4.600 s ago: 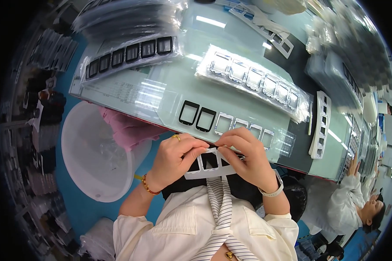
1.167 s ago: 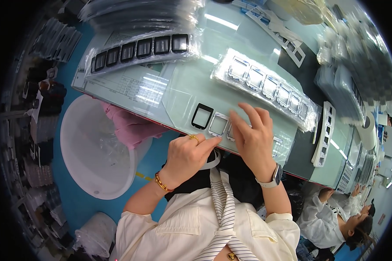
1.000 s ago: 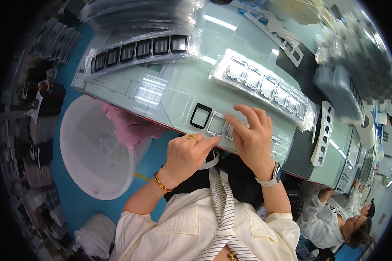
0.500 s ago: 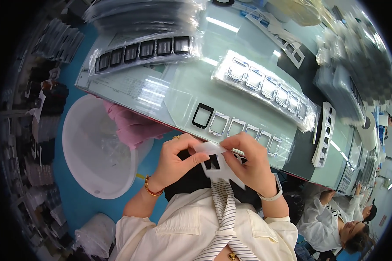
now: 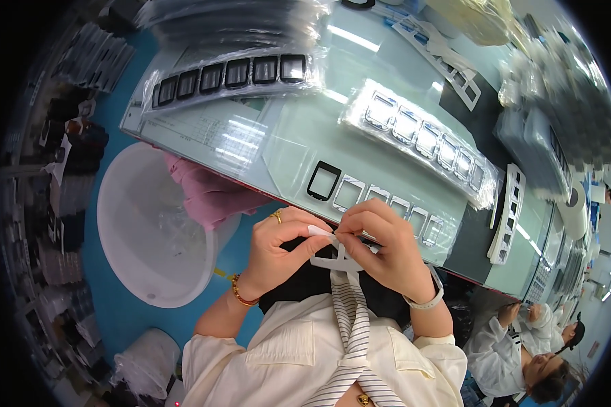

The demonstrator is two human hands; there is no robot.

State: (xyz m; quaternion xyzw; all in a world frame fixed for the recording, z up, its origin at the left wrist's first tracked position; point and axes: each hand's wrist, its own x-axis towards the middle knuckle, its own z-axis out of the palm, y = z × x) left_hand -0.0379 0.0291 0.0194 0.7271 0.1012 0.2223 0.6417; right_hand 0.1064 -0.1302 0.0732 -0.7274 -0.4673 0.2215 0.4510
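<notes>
White cut-out strip [image 5: 327,263] hung before the glass-topped bench [image 5: 288,129], blue floor [image 5: 105,298] beside; I saw left fingers [image 5: 302,216] and right fingers [image 5: 361,221] pinching its edge.

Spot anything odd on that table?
Only one mismatch: the black frame at the left end of the near row, where its neighbours are pale frames. I see nothing spilled or broken.
</notes>
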